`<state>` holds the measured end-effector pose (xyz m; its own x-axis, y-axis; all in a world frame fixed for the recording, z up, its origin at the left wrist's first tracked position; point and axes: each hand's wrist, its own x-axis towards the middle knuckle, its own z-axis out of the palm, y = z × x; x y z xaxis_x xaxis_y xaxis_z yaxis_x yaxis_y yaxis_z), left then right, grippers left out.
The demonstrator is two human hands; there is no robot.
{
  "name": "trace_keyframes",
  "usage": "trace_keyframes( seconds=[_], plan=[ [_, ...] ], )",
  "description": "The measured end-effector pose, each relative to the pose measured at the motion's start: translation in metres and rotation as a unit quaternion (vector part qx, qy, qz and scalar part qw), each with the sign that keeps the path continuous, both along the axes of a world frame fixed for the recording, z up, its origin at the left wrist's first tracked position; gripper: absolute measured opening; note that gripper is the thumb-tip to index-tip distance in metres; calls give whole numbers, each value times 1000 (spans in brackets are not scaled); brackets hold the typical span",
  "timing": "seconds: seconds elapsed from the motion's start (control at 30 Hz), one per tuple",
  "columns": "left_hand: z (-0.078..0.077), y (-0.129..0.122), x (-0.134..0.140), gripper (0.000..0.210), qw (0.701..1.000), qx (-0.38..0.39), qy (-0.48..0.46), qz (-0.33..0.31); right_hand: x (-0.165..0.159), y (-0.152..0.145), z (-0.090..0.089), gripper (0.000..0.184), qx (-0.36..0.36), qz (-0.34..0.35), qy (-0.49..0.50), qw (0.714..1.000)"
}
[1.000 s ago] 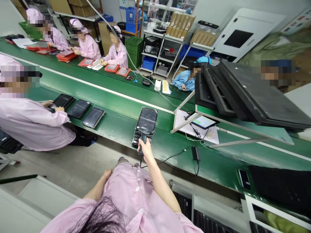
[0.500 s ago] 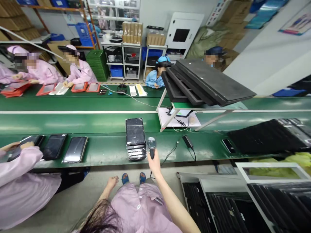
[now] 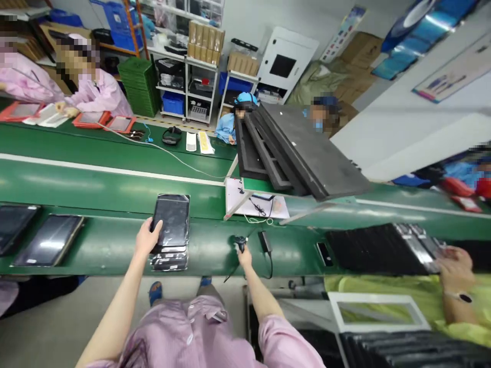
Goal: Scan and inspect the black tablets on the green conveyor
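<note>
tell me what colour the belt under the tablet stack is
Green, clearest in the head view: the conveyor belt under the tablet stack.

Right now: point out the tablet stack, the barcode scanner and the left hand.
tablet stack (image 3: 172, 220): head view, on the top tablet's dark screen.
barcode scanner (image 3: 240, 240): head view, on its black head.
left hand (image 3: 148, 236): head view, on the back of the hand.
</note>
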<state>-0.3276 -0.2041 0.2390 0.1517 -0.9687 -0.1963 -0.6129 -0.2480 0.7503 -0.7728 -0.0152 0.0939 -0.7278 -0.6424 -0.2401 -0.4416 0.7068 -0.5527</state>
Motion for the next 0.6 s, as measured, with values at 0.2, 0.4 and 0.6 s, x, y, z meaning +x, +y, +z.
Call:
trace_keyframes(
  seconds=[0.2,0.4,0.6],
  plan=[
    [-8,15,-27,75,994,-6,-99,56,-60,-1,-29,50,108,52,-11,993],
    [-24,11,-16,72,994,-6,-77,80,-71,0,-43,55,123,45,-5,991],
    [-34,0,-9,66,998,-32,-25,48,-34,-9,-20,67,-176,-4,68,982]
  ],
)
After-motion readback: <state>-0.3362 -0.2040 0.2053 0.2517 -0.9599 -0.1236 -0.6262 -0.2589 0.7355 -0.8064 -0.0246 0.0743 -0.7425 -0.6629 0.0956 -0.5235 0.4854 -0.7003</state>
